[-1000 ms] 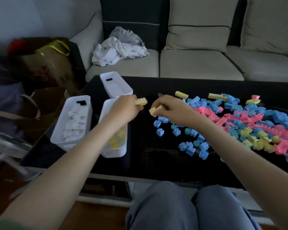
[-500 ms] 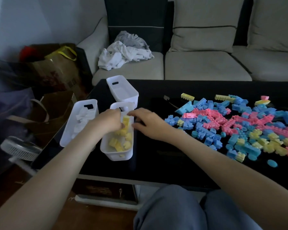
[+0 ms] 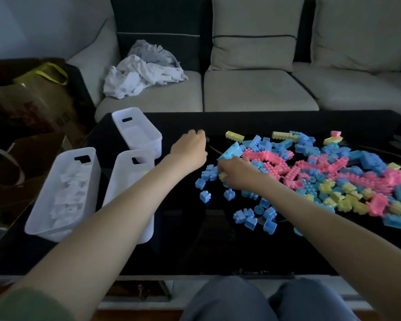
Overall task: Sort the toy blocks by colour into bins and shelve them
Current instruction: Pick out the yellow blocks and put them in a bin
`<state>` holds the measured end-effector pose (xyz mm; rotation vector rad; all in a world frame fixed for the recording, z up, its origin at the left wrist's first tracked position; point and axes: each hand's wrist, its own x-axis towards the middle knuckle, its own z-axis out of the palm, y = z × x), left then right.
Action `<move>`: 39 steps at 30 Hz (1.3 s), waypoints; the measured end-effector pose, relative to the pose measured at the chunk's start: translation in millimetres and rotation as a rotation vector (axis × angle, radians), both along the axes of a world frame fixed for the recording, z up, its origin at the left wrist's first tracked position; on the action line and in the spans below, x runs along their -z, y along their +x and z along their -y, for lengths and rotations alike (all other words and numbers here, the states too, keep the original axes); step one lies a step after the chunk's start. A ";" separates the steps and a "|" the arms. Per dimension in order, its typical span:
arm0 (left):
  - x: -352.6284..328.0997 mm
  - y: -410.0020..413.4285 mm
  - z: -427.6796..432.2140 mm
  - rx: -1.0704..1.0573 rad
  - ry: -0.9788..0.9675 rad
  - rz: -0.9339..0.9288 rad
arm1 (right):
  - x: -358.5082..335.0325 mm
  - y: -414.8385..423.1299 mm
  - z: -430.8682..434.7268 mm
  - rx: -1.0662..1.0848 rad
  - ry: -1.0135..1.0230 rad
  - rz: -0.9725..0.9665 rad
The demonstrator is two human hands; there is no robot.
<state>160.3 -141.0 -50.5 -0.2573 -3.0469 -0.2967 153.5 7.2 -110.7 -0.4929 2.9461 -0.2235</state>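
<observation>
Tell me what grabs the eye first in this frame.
The bright heap of pink, blue and yellow toy blocks spread over the right half of the black table. Next, the right hand pinching a yellow block at the heap's left edge, with the left hand closed just beyond it. Three white bins sit at the table's left.

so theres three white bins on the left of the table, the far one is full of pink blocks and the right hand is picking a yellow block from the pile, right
Not quite. In the head view the far bin looks empty; the pink blocks are in the pile on the table. The rest holds: three white bins on the left, and the right hand is pinching a yellow block at the pile's edge.
</observation>
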 end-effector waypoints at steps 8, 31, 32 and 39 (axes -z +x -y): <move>34.9 -44.9 -28.7 0.077 -0.038 0.196 | -4.2 -5.0 -14.0 -0.131 -0.046 -0.030; 52.0 -143.3 -77.7 0.210 -0.061 0.172 | -19.4 -99.5 -90.8 0.260 -0.778 0.096; 44.8 -138.7 -72.1 0.194 -0.083 0.183 | -19.7 -95.4 -85.6 0.247 -0.793 0.081; -38.2 -48.7 17.4 -0.034 -0.160 0.138 | -48.5 -38.6 -0.6 0.053 -0.902 -0.058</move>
